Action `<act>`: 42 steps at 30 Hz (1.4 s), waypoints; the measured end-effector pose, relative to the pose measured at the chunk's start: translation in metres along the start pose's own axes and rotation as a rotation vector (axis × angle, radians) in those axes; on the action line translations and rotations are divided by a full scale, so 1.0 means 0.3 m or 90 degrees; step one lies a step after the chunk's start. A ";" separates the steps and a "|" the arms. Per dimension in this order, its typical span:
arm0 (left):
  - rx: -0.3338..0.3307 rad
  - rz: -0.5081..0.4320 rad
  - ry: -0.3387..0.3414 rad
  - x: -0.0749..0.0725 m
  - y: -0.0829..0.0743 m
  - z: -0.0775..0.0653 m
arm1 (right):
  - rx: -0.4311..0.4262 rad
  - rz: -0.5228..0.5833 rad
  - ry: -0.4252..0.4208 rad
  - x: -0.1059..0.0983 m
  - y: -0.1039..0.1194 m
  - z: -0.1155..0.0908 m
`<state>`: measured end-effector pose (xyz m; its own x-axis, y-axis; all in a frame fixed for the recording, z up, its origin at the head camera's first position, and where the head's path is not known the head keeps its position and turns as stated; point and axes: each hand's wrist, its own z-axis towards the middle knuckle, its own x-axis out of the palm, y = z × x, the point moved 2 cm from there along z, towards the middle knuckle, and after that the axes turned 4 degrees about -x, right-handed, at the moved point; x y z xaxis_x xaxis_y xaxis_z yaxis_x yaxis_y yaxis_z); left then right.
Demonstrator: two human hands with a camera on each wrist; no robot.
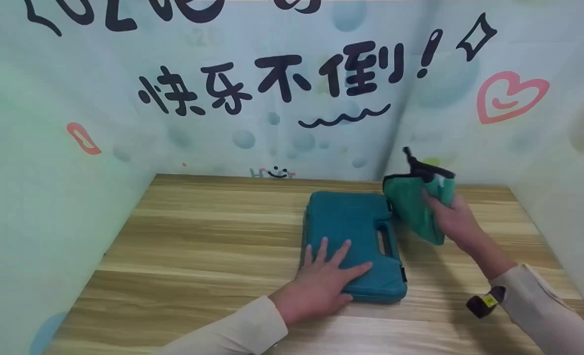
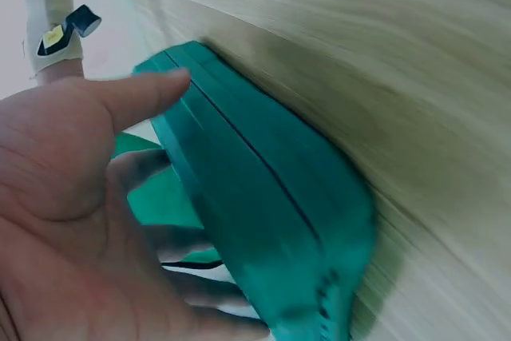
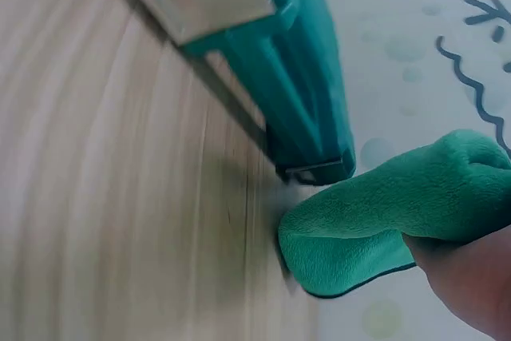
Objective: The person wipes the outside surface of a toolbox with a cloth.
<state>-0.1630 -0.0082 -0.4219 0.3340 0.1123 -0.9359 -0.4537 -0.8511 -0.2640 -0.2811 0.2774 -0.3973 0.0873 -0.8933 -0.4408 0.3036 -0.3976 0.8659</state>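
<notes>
A teal plastic case [image 1: 346,217] with a cut-out handle on its right side lies flat on the table. My left hand [image 1: 321,286] rests on its near part with the fingers spread; in the left wrist view the thumb and fingertips are at the edge of the case [image 2: 263,189]. To the right of the case, my right hand [image 1: 454,222] grips a bunched green cloth [image 1: 412,204] with black edging. The right wrist view shows its fuzzy surface [image 3: 383,205] folded over the thumb, its lower edge close to the far end of the case [image 3: 295,101].
The wood-grain table [image 1: 198,236] is bordered by a pale printed backdrop [image 1: 252,143] behind and on both sides. A black strap with a yellow tag [image 1: 486,301] hangs from the right sleeve.
</notes>
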 end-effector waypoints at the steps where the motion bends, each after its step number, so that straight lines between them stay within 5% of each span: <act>1: -0.002 0.002 -0.007 0.003 0.009 -0.004 | -0.033 -0.028 0.008 0.016 -0.001 0.013; 5: 0.004 0.027 -0.020 0.009 0.021 -0.001 | -0.121 -0.132 0.106 0.091 -0.006 0.055; 10: 0.003 0.068 -0.022 0.011 0.019 0.029 | -0.132 -0.309 0.275 0.193 0.018 0.082; 13: -0.003 0.092 -0.030 0.008 0.022 0.052 | -0.135 -0.383 0.314 0.220 0.037 0.106; 24: 0.002 0.106 -0.012 -0.009 0.036 0.083 | -0.009 -0.403 0.378 0.242 0.050 0.211; 42: 0.030 0.037 0.022 -0.021 0.061 0.066 | 0.033 -0.440 0.327 0.346 0.069 0.258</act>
<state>-0.1898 -0.0144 -0.4254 0.3335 0.0444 -0.9417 -0.5115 -0.8305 -0.2204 -0.3392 0.1603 -0.4067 0.3211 -0.2461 -0.9145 0.4051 -0.8372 0.3675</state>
